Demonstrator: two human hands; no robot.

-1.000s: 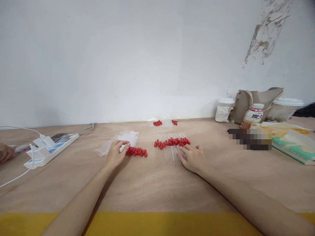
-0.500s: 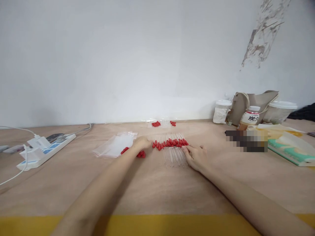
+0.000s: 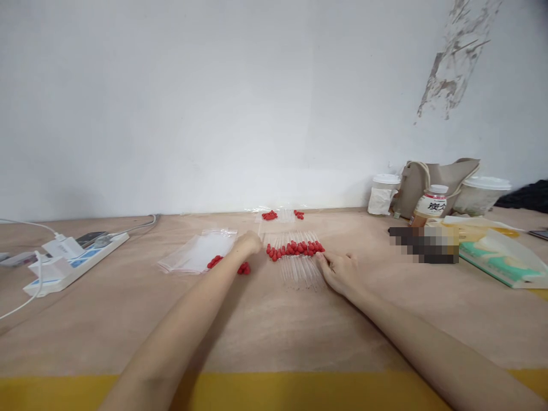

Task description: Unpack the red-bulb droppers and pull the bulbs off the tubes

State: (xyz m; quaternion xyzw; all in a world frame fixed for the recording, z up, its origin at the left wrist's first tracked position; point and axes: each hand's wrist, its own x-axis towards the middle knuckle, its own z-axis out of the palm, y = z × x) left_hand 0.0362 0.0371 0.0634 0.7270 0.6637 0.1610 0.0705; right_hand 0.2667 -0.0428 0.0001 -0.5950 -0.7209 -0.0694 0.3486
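Observation:
A row of glass droppers [image 3: 299, 274] with red rubber bulbs [image 3: 295, 249] lies mid-table. Their clear tubes point both toward me and toward the wall, with the bulbs crowded along the middle. My left hand [image 3: 248, 244] is just left of the row, its fingers curled together. What they hold, if anything, is hard to make out; a faint clear line shows by the fingertips. Under that wrist lie more red bulbs [image 3: 244, 268], partly covered by the arm. At the row's right end rests my right hand [image 3: 341, 271], thumb and forefinger against the last droppers, fingers loosely bent and apart.
Clear plastic bags [image 3: 188, 251] lie left of my left hand. Bagged red-bulbed droppers [image 3: 269, 215] sit by the wall. A power strip [image 3: 81, 265] with chargers is far left. To the right stand a lidded cup [image 3: 383, 194], a bottle [image 3: 430, 204], a bag [image 3: 411, 177] and a tissue pack [image 3: 500, 260].
My left hand has shifted slightly away from the row's left end, toward the wall. My right hand stays at the right end. The view has moved a little.

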